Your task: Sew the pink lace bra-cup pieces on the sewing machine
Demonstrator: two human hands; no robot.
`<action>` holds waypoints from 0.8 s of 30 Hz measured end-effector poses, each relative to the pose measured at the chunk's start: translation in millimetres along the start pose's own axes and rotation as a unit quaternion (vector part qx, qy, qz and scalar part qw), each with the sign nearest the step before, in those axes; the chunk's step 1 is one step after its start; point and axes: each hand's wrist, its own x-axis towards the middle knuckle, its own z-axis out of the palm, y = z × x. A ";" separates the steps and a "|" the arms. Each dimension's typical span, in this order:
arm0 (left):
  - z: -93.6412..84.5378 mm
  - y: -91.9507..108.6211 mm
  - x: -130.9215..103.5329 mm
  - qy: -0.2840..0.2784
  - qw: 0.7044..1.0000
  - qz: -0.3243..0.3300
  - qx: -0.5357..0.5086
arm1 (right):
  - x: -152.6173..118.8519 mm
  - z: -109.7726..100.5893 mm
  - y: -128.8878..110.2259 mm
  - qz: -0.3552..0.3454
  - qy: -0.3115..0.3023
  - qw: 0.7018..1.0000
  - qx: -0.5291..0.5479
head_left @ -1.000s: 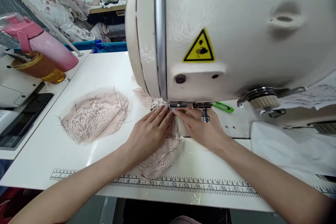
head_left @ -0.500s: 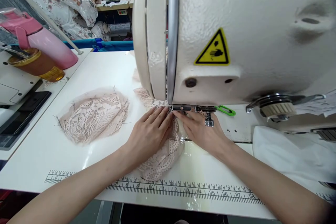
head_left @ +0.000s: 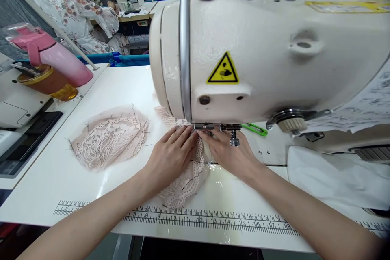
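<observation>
A pale pink lace piece lies under the head of a white sewing machine. My left hand rests flat on this lace, its fingers stretched toward the presser foot area. My right hand lies just right of the lace edge, fingers extended and partly hidden behind the metal needle parts. Its fingertips come close to those of my left hand. To the left, a second lace piece with loose dark threads lies on the white table.
A pink bottle and an amber cup stand at the left beside a dark device. White cloth lies at the right. A green clip-like item sits behind my right hand. Beyond, a person sits at another machine.
The camera view has shifted, showing more of the machine's top and the person beyond. Both hands stay at the lace in nearly the same pose.
</observation>
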 end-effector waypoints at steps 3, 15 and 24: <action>1.5 -0.6 -0.5 0.005 1.000 -0.008 -0.007 | 2.7 -4.4 -0.9 -0.006 0.015 1.000 0.017; -32.1 2.9 -0.1 0.026 0.995 0.095 -0.019 | 4.9 -13.2 4.5 -0.116 0.160 0.978 0.072; -63.3 19.6 -60.4 -0.040 0.955 0.287 0.068 | 0.9 -13.0 3.2 -0.195 0.104 0.957 0.188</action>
